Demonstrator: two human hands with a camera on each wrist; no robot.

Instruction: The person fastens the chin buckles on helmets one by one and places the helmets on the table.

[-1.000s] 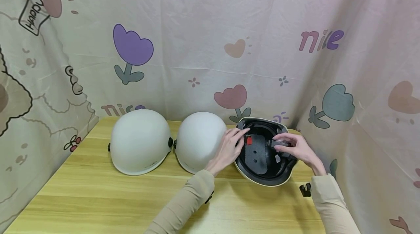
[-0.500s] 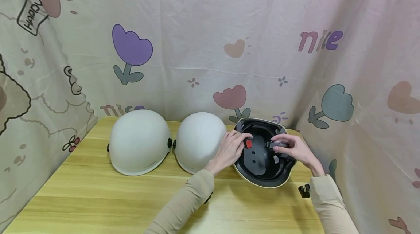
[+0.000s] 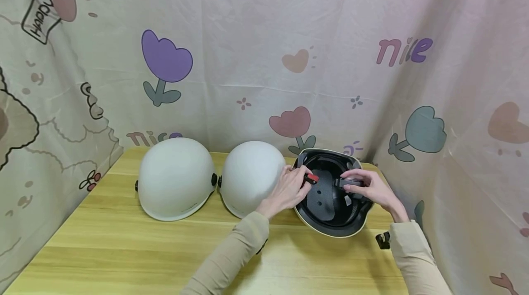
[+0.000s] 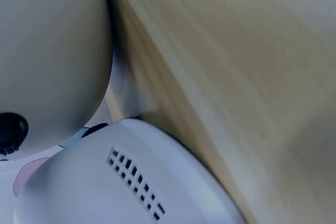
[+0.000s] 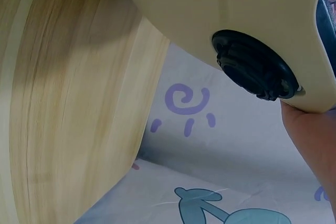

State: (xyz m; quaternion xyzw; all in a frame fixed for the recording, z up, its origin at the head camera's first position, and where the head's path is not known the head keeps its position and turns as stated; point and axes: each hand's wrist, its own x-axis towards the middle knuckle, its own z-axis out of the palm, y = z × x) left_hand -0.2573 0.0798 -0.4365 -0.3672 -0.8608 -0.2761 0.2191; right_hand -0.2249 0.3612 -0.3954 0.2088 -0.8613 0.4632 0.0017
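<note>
An upturned white helmet lies at the right of the table, its black padded inside showing. My left hand reaches over the helmet's left rim and pinches a red-and-black chin-strap buckle. Inside the right part of the helmet, my right hand holds a dark grey strap piece between thumb and fingers. The right wrist view shows the helmet's outer shell with a black round knob, and part of my hand against its edge. Neither wrist view shows what the fingers hold.
Two white helmets, one at left and one in the middle, stand dome up on the wooden table. The middle one is close beside my left hand. A patterned cloth hangs behind and at both sides.
The fingers of my left hand have closed on the red buckle and tilted it. My right hand has stayed nearly still with the strap piece.
</note>
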